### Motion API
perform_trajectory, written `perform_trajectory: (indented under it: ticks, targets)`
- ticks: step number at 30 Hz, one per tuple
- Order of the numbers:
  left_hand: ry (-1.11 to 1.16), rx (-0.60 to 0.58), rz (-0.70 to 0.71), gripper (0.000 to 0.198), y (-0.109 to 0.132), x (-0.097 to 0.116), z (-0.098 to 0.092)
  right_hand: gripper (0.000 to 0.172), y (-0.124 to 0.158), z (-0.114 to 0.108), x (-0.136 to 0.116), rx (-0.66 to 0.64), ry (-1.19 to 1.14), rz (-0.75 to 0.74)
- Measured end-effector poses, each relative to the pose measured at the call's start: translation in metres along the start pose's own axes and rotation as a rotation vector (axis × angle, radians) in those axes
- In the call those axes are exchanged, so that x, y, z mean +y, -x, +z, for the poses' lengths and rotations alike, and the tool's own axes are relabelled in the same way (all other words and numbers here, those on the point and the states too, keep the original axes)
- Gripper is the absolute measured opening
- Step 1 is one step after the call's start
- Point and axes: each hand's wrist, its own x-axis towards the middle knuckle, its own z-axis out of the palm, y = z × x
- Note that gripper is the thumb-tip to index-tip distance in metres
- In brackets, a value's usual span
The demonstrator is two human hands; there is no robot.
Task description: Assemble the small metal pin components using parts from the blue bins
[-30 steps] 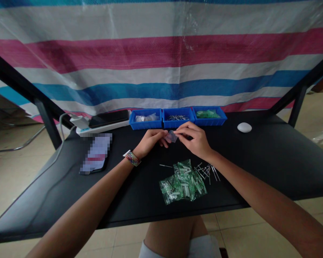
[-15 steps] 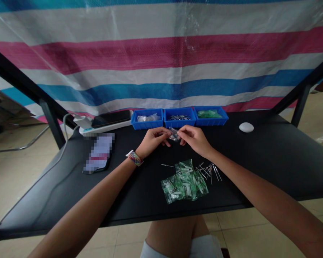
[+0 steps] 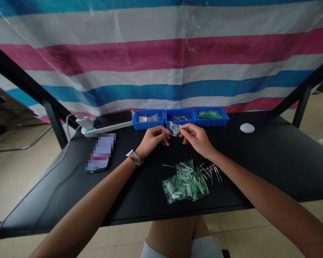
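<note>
Between my two hands, in front of the middle bin, is a small clear plastic bag (image 3: 174,129); what it contains is too small to make out. My left hand (image 3: 155,139) pinches its left edge between thumb and fingers. On the other side my right hand (image 3: 195,138) pinches the right edge. Nearer to me lies a pile of green plastic bags (image 3: 187,184) with pale pieces inside. Beside the pile, to the right, are several loose pop rivets (image 3: 208,172). A single rivet (image 3: 168,166) rests apart on the left.
Three blue bins line the back: one with clear bags (image 3: 148,122), one with rivets (image 3: 181,121), one with green bags (image 3: 211,117). A phone (image 3: 101,154) and a power strip (image 3: 107,127) are at left, a white mouse (image 3: 247,128) at right on the black table (image 3: 271,165).
The clear bag has risen slightly and shows more of itself between the fingertips. My hands have drawn a little apart. The camera view has shifted slightly.
</note>
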Motion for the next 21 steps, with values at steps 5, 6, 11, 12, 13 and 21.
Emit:
perform_trajectory:
  ticks: [5,6,11,12,13,21]
  targets:
    - [0.032,0.288,0.117,0.034,-0.006,-0.001,-0.015,0.024,-0.003,-0.004,0.001,0.020,0.010,0.044]
    - [0.028,0.336,0.128,0.034,-0.007,-0.002,-0.019,0.022,-0.003,-0.004,0.001,0.017,0.014,0.045]
    - [0.007,0.468,0.118,0.035,-0.009,-0.001,-0.028,0.019,-0.003,-0.004,0.000,-0.012,0.021,0.058]
    - [0.005,0.477,0.121,0.035,-0.009,0.000,-0.028,0.019,-0.003,-0.004,-0.001,-0.025,0.023,0.060]
    - [0.006,0.482,0.125,0.035,-0.009,0.001,-0.028,0.018,-0.002,-0.003,-0.001,-0.039,0.026,0.062]
    - [0.067,0.480,0.082,0.041,-0.008,0.004,-0.025,0.015,-0.001,-0.012,-0.013,-0.431,0.160,0.065]
